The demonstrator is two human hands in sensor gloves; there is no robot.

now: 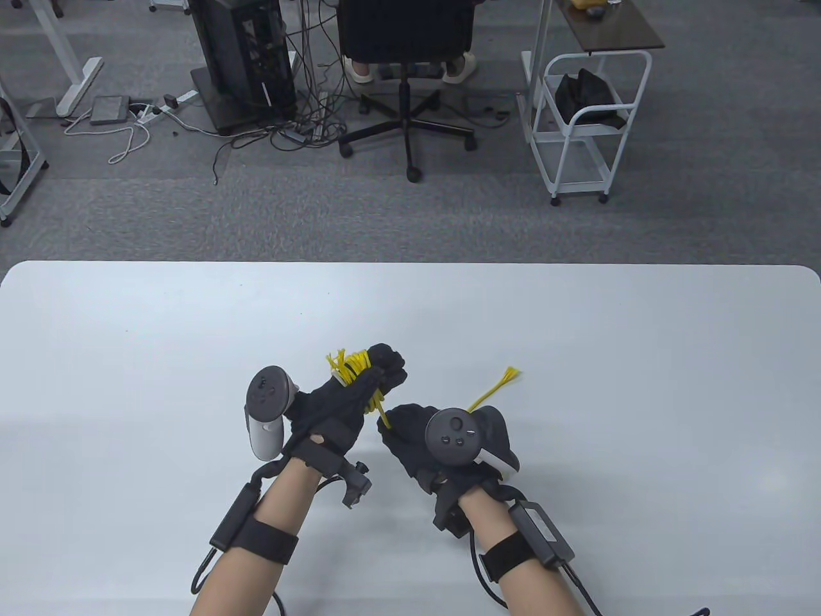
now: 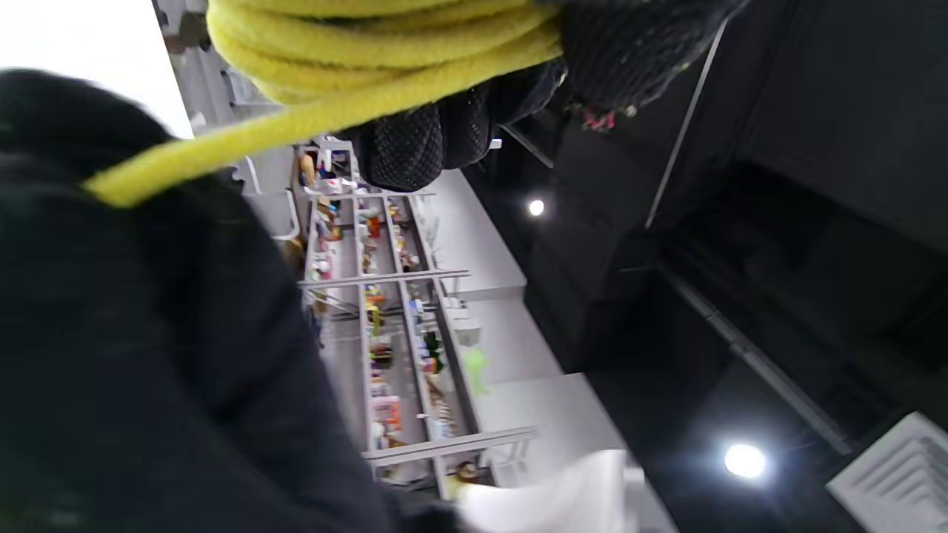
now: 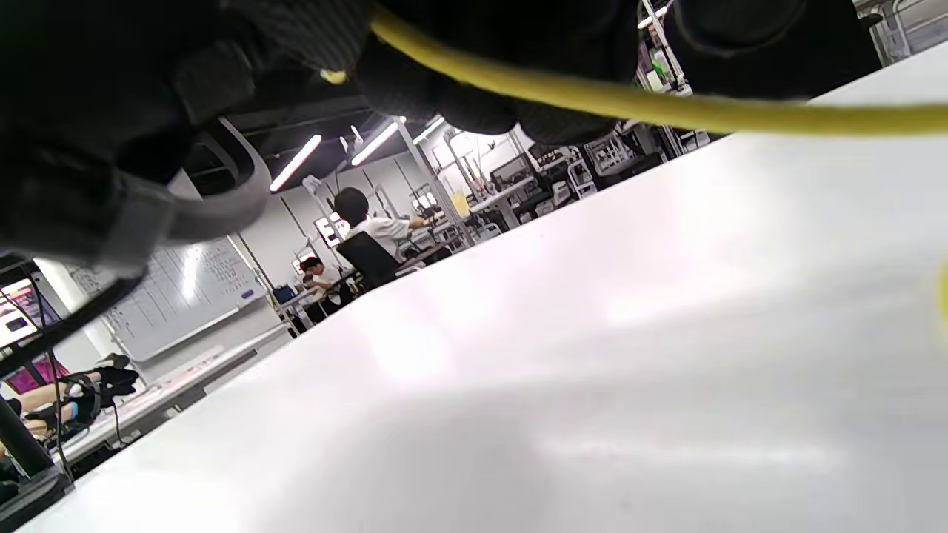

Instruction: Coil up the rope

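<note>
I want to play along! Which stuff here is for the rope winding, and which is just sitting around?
For the job:
yellow rope, wound around the left hand
right hand, holding the loose end
white table

Just around:
office chair
white cart
computer tower

I see a yellow rope (image 1: 356,371) of matt, fuzzy woven fibre, frayed at its end. My hands wear black knitted cloth gloves (image 1: 340,410). The white surface (image 1: 577,333) looks smooth, faintly glossy.

Yellow rope (image 2: 370,44) coils under gloved fingers (image 2: 415,148)
</note>
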